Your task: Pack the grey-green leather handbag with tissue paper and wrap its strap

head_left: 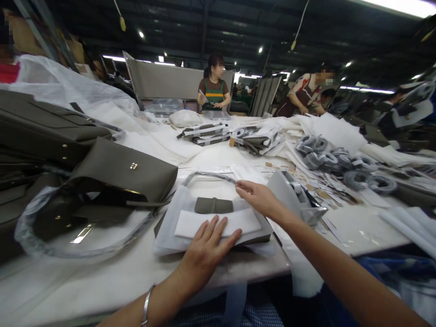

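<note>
A dark olive bag (262, 239) lies flat near the table's front edge, mostly covered by white wrapping. My left hand (207, 245) rests on a folded white foam sheet (190, 223) on top of it, fingers spread. Just beyond the foam shows an olive flap or strap piece (214, 205). The bag's plastic-wrapped handle (207, 174) arches away at the far side. At the handle's right end is my right hand (257, 196), its fingers held together and pointing left; whether they grip the handle is unclear.
Olive bags (126, 177) with a wrapped handle lie at the left. Wrapped straps (207, 133) lie behind, and coiled straps (320, 159) and tags at the right. A grey-white wrapped item (284, 193) sits beside my right hand. Two people (214, 93) stand across the table.
</note>
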`<state>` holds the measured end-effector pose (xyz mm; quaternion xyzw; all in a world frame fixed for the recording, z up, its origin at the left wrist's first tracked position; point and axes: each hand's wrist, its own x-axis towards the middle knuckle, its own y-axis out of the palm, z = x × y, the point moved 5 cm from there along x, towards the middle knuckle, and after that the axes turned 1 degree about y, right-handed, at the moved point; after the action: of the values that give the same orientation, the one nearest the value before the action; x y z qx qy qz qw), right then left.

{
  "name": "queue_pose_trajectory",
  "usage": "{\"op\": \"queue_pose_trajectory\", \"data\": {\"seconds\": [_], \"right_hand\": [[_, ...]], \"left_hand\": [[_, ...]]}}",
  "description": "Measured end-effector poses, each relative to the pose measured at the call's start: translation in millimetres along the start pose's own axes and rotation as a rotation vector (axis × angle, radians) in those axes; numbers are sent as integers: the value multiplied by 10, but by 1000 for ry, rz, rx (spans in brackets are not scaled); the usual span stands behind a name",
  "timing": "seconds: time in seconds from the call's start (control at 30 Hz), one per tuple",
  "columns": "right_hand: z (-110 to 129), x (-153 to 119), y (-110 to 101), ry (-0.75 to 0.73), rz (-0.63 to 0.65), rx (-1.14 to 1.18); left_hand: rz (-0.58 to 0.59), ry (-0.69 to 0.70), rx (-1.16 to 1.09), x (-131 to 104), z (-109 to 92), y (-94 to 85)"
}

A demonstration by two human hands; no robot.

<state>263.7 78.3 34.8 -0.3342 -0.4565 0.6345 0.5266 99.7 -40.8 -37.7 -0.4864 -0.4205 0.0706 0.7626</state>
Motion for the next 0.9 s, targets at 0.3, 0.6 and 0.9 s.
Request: {"op": "queue_pose_trajectory", "data": {"seconds": [0.3, 0.6, 0.9], "right_hand": [[-147, 827, 563, 285, 242, -272], [-329, 950, 620, 326, 296, -92], [-426, 771, 445, 180, 43, 406]], "left_hand": [[15, 38, 1, -173, 168, -76], [-15, 10, -23, -182, 165, -77], [10, 18, -33, -189, 185, -37]]}}
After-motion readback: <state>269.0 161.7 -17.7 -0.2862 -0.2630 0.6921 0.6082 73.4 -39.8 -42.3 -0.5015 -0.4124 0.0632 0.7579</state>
